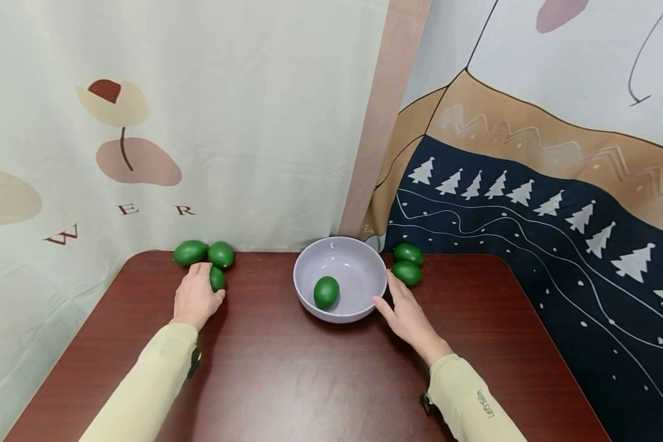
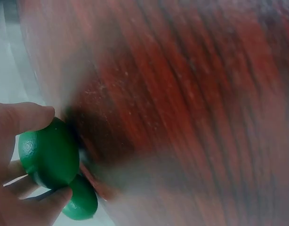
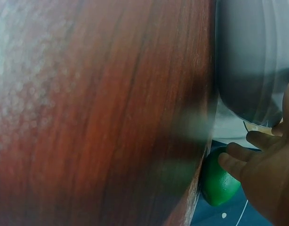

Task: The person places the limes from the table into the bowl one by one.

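At the table's far left, my left hand [image 1: 194, 296] grips a green lime [image 1: 218, 279]. The left wrist view shows thumb and fingers around this lime [image 2: 49, 153]. Two more limes lie just beyond, one at the left [image 1: 190, 252] and one at the right [image 1: 221, 254]. A pale lavender bowl [image 1: 359, 270] stands at the back centre with one lime [image 1: 326, 293] inside. Fairly straight fingers of my right hand [image 1: 411, 318] are at the bowl's right rim; actual contact is unclear. Beside them lie a nearer lime [image 1: 406, 274] and a farther one [image 1: 407, 253].
The dark red-brown wooden table [image 1: 276, 380] ends at the back against a pale printed curtain [image 1: 254, 123]. To the right hangs a navy cloth [image 1: 475, 215] with white trees. The bowl and the limes all sit near the back edge.
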`<state>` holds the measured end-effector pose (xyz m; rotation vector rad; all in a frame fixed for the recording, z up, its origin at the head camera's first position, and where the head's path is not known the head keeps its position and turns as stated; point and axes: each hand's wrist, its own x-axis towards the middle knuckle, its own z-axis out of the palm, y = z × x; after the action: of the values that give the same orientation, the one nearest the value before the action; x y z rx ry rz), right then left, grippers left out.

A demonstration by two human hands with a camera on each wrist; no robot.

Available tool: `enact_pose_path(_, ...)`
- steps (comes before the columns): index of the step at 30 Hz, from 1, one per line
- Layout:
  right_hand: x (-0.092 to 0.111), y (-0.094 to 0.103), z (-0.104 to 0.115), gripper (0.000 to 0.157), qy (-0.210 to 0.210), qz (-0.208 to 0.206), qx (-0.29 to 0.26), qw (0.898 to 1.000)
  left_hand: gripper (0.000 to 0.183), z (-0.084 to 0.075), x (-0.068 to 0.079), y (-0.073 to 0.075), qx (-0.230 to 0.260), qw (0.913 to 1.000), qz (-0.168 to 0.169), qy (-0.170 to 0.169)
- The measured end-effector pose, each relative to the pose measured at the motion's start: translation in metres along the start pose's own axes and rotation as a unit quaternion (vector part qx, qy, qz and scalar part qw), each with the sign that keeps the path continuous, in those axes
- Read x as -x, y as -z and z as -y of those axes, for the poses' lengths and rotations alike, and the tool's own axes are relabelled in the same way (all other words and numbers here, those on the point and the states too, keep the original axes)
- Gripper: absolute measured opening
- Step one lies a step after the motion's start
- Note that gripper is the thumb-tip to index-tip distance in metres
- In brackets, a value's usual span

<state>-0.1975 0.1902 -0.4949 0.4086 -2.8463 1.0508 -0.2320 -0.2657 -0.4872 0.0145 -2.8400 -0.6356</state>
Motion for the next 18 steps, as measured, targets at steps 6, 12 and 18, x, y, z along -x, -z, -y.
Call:
enact_pose_path(6,-0.001,0.001,0.0,0.075,-0.005,0.005,-0.001,1.0,0.066,-0.006,-0.002,0.0,-0.004,0.9999,0.01,-0.008)
enact_pose_path(12,0.0,0.001,0.0,0.074,-0.011,0.012,-0.006,1.0,0.068,-0.014,-0.002,0.002,-0.005,0.9997,0.02,-0.013)
enact_pose_path(18,0.0,-0.001,0.0,0.074,-0.005,0.004,-0.006,1.0,0.07,-0.02,-0.002,-0.002,-0.015,0.9995,0.019,-0.021)
